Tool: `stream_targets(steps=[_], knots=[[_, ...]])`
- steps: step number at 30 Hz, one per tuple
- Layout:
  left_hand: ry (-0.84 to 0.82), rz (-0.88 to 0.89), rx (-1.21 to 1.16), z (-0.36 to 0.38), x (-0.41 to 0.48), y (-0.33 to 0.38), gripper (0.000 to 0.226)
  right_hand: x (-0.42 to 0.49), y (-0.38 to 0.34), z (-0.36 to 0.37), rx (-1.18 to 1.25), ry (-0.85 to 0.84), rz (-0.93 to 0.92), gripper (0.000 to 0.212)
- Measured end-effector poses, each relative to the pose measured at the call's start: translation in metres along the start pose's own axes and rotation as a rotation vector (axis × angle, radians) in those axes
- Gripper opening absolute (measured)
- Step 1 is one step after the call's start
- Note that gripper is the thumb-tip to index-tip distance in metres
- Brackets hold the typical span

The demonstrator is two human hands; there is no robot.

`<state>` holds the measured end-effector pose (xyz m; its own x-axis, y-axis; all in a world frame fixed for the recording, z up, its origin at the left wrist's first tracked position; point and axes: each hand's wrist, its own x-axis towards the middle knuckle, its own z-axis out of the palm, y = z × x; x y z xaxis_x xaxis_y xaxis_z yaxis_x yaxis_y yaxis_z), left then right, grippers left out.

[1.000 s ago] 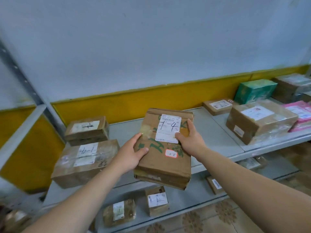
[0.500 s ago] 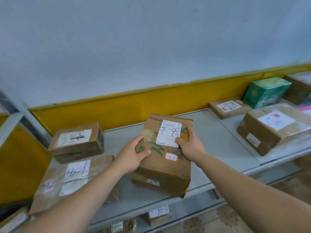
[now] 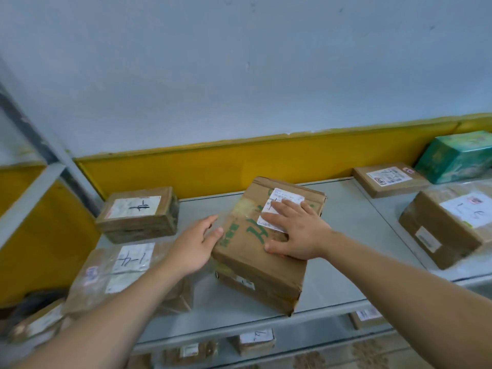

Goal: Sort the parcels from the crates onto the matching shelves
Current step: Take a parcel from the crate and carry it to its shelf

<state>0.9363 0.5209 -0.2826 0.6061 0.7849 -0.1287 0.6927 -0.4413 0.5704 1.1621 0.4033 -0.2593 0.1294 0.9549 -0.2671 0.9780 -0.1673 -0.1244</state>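
Green-printed brown cardboard parcel sits near front edge of grey metal shelf — right hand flat on top, steadying; left hand relaxed against left side, likely nudging it square.

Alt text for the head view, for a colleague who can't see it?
A cardboard parcel with green print sits on the grey shelf; the right hand lies flat on its label, the left hand touches its left side.
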Motion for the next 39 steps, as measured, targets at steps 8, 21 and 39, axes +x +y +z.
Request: stream_targets(steps=[8,21,39], knots=[[-0.039,-0.281,0.419,0.008,-0.032,-0.087,0.06,0.012,-0.005,0.003,0.036,0.026,0.103,0.088],[-0.048,-0.338,0.459,-0.007,-0.028,-0.102,0.073,0.014,-0.029,0.007,-0.09,0.041,-0.097,0.079],[-0.031,-0.356,0.496,0.001,-0.024,-0.11,0.076,0.09,-0.067,-0.003,-0.112,0.041,0.051,0.09]])
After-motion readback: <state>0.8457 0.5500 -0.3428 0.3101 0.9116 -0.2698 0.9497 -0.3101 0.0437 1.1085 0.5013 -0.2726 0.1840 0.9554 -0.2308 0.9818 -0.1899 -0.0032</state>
